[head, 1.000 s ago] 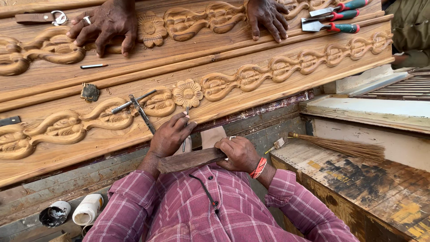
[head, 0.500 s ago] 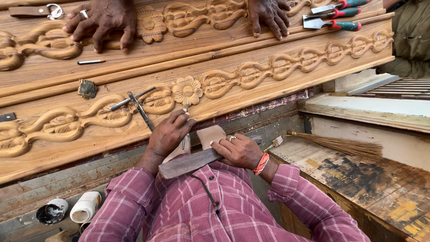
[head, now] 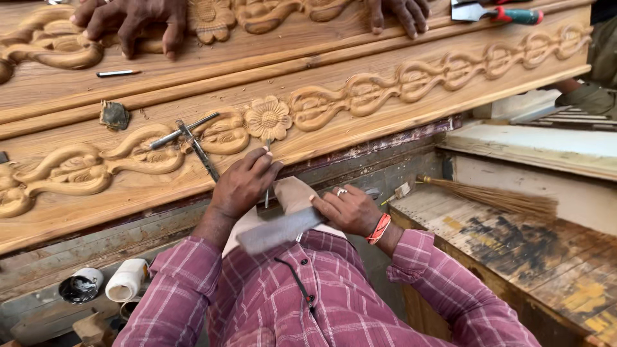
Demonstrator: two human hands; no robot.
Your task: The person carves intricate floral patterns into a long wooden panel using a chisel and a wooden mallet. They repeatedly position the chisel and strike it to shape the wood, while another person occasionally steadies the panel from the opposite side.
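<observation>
My left hand (head: 243,183) grips a thin metal chisel (head: 267,172), its tip set just below a carved flower (head: 268,119) on the long wooden panel (head: 411,115). Close to my chest, my right hand (head: 350,209) holds a flat wooden mallet (head: 279,231) that points left, a little below the chisel. A carved vine pattern (head: 96,164) runs along the panel on both sides of the flower.
Another person's two hands (head: 132,19) (head: 398,11) press on a second carved panel behind. Loose metal tools (head: 193,138) lie on the carving, red-handled chisels (head: 501,13) at the back right. A broom (head: 495,199) lies on the worn bench at right. Cans (head: 80,286) stand lower left.
The view has shifted closer and lower. My right hand with the mallet has dropped slightly toward my chest. My left hand stays on the chisel at the flower.
</observation>
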